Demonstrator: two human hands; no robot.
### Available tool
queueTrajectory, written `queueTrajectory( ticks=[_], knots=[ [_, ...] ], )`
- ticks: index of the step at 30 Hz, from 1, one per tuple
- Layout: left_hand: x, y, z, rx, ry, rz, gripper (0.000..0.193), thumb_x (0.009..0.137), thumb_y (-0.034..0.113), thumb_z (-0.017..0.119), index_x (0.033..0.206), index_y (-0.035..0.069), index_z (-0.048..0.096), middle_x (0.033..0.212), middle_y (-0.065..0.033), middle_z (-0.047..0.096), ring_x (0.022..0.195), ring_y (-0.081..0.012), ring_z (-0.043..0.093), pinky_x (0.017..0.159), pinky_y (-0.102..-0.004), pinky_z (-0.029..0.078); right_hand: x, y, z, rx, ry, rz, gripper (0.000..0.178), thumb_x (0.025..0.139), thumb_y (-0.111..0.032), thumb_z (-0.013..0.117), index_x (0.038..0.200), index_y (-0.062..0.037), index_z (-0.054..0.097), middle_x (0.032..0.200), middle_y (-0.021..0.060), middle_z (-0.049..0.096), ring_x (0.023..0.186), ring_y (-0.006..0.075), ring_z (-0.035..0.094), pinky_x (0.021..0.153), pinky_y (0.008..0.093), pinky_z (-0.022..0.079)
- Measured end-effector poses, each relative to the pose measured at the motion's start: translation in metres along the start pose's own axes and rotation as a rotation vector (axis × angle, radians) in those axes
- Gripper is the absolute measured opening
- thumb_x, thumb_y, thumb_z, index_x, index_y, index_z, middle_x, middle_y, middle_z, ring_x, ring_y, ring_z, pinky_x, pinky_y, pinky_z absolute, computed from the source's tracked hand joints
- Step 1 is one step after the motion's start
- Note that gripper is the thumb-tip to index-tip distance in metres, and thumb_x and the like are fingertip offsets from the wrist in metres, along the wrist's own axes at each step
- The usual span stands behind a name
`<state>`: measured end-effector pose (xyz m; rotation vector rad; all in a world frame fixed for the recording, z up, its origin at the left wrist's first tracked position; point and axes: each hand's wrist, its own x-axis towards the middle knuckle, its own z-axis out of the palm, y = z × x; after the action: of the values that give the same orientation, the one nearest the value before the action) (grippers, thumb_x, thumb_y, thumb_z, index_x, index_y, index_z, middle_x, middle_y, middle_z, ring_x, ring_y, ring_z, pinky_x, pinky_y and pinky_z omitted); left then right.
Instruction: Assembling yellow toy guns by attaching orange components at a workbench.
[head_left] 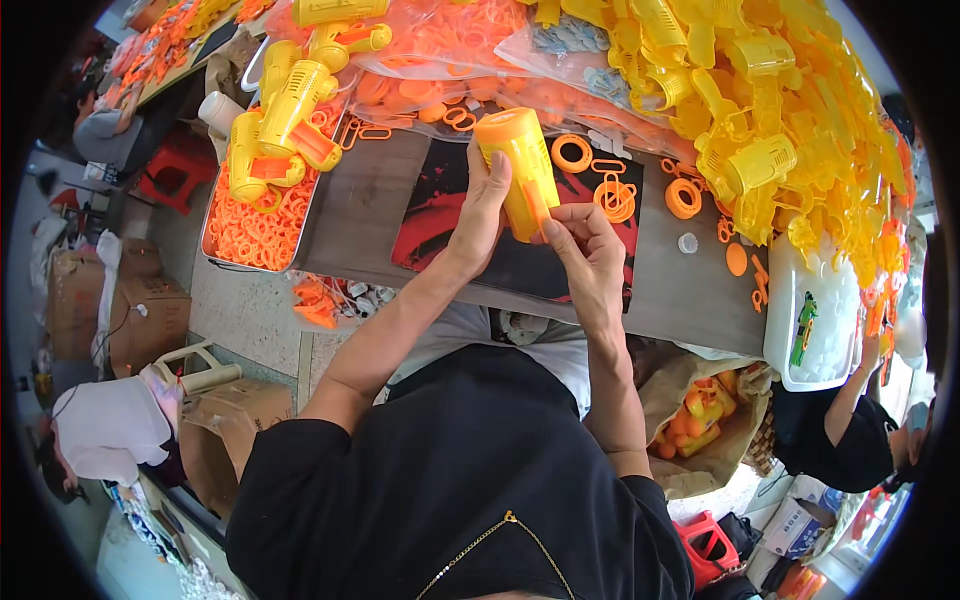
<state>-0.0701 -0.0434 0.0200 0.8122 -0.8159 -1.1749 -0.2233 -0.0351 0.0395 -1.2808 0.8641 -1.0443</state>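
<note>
Over the bench I hold a yellow cylindrical plastic housing (528,180) with a slotted vent and an orange end at the top. My left hand (480,215) is wrapped round its left side. The thumb and fingers of my right hand (590,255) pinch its lower right edge, by an orange strip; whether they grip a separate small part cannot be made out. Beneath the housing lies a black and red mat (430,220). Just right of it are an orange ring (572,154) and several orange loops (614,200).
Assembled yellow housings (293,105) are stacked over a metal tray (207,238) of small orange rings at left. Yellow shells (770,80) heap up at right, above a white bin (815,365) with a green tool (803,330). Bags of orange parts (440,40) line the back.
</note>
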Motion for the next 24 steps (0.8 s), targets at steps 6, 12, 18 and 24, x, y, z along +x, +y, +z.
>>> queueTrajectory(
  ticks=[6, 12, 18, 24],
  knots=[
    [-0.007, 0.006, 0.004, 0.128, -0.012, 0.075, 0.078, 0.088, 0.011, 0.075, 0.145, 0.012, 0.022, 0.123, -0.006, 0.048, 0.106, -0.0141, 0.056, 0.088, -0.0301, 0.051, -0.004, 0.0, 0.003, -0.273, 0.014, -0.019, 0.02, 0.096, -0.014, 0.068, 0.109, 0.0003, 0.063, 0.099, 0.0084, 0.07, 0.087, 0.0111, 0.063, 0.082, 0.0272, 0.05],
    [-0.011, 0.016, 0.006, 0.053, 0.035, 0.043, 0.079, 0.085, 0.004, 0.074, 0.145, 0.01, 0.023, 0.121, -0.0072, 0.051, 0.106, -0.015, 0.058, 0.087, -0.0313, 0.055, -0.002, -0.004, 0.01, -0.52, 0.082, -0.289, 0.045, 0.091, -0.012, 0.072, 0.131, 0.0008, 0.057, 0.132, 0.0127, 0.058, 0.115, 0.0203, 0.058, 0.101, 0.035, 0.046],
    [-0.01, 0.009, -0.007, 0.054, 0.128, 0.071, 0.073, 0.086, 0.003, 0.07, 0.146, 0.01, 0.03, 0.123, -0.0073, 0.052, 0.107, -0.0178, 0.058, 0.092, -0.0348, 0.051, 0.014, 0.033, 0.025, -0.462, 0.063, -0.366, 0.061, 0.091, -0.017, 0.072, 0.143, 0.0007, 0.048, 0.132, 0.0203, 0.059, 0.121, 0.0304, 0.059, 0.102, 0.0383, 0.047],
    [-0.03, 0.042, -0.03, 1.232, 0.089, 0.616, 0.096, 0.077, 0.015, 0.084, 0.153, 0.013, 0.027, 0.142, -0.014, 0.046, 0.138, -0.0286, 0.04, 0.12, -0.0487, 0.024, -0.003, 0.008, -0.013, -0.379, 0.006, -0.163, 0.06, 0.087, -0.024, 0.076, 0.138, -0.0001, 0.055, 0.127, 0.0186, 0.063, 0.118, 0.0279, 0.06, 0.101, 0.039, 0.046]
  ],
)
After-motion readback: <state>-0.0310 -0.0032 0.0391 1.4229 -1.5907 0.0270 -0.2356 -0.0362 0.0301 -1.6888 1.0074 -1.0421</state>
